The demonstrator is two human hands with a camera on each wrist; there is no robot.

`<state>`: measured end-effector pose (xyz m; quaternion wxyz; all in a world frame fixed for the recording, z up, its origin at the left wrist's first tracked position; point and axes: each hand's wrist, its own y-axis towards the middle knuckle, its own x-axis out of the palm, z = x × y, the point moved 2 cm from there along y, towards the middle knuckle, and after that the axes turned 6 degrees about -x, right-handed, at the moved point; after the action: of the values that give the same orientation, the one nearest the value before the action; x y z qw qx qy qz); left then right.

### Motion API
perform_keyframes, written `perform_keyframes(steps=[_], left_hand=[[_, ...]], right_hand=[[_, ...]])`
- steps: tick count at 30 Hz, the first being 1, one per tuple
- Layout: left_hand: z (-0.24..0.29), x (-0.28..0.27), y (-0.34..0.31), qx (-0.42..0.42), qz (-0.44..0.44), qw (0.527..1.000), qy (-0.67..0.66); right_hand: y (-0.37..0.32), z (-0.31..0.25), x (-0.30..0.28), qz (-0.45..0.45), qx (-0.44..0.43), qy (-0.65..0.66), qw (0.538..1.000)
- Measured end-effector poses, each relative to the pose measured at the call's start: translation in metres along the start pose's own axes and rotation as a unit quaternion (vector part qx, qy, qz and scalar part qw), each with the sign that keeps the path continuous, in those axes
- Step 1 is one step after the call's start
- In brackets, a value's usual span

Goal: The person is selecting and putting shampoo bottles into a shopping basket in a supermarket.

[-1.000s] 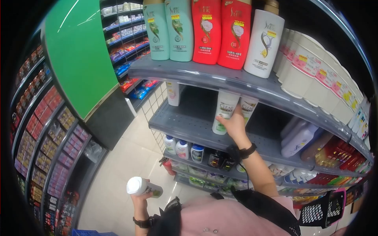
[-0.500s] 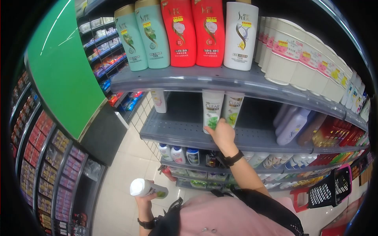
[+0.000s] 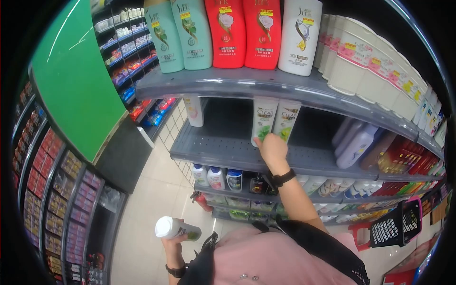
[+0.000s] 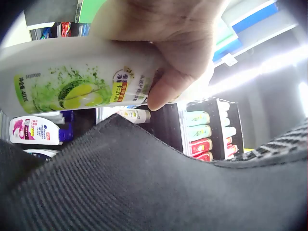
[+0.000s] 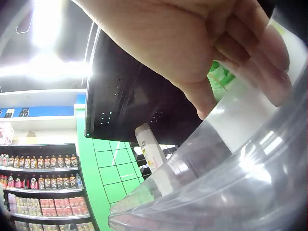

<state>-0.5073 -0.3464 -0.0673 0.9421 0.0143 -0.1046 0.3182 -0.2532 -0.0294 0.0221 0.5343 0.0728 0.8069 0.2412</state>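
Note:
Two white CLEAR bottles stand side by side on the middle shelf in the head view, the left one point(image 3: 264, 118) with green leaves, the right one point(image 3: 288, 119) with a lime-green print. My right hand point(image 3: 274, 151) grips the left bottle low down, thumb on its near side; in the right wrist view the fingers of that hand point(image 5: 192, 53) curl round a white bottle point(image 5: 240, 113). Low at the left, my left hand point(image 3: 173, 244) holds another white bottle point(image 3: 187, 231) tilted, its label lime green in the left wrist view, thumb across the bottle point(image 4: 72, 79).
Green, red and white bottles point(image 3: 301, 40) line the shelf above point(image 3: 228, 85). Purple bottles point(image 3: 354, 147) stand right of the CLEAR pair, a lone white bottle point(image 3: 194, 111) to the left. Smaller bottles point(image 3: 216, 178) fill the shelf below. A black basket point(image 3: 396, 225) is at the lower right.
My right hand has moved from the middle of the CLEAR bottles down to the left one's lower part. That bottle now stands more upright beside the other. My left hand still holds its bottle.

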Motion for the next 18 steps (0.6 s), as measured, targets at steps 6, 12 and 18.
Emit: perform_keyframes(steps=[6, 12, 18], left_hand=[[0.001, 0.002, -0.002, 0.011, -0.005, 1.0, -0.01], [0.002, 0.0, -0.005, 0.016, -0.003, 1.0, 0.004], [0.002, 0.004, -0.009, 0.02, 0.0, 1.0, 0.016]], right_hand=[[0.01, -0.001, 0.003, -0.015, -0.014, -0.014, 1.0], [0.012, 0.001, 0.007, -0.004, -0.012, -0.015, 1.0], [0.014, 0.0, -0.002, -0.018, -0.009, -0.023, 1.0]])
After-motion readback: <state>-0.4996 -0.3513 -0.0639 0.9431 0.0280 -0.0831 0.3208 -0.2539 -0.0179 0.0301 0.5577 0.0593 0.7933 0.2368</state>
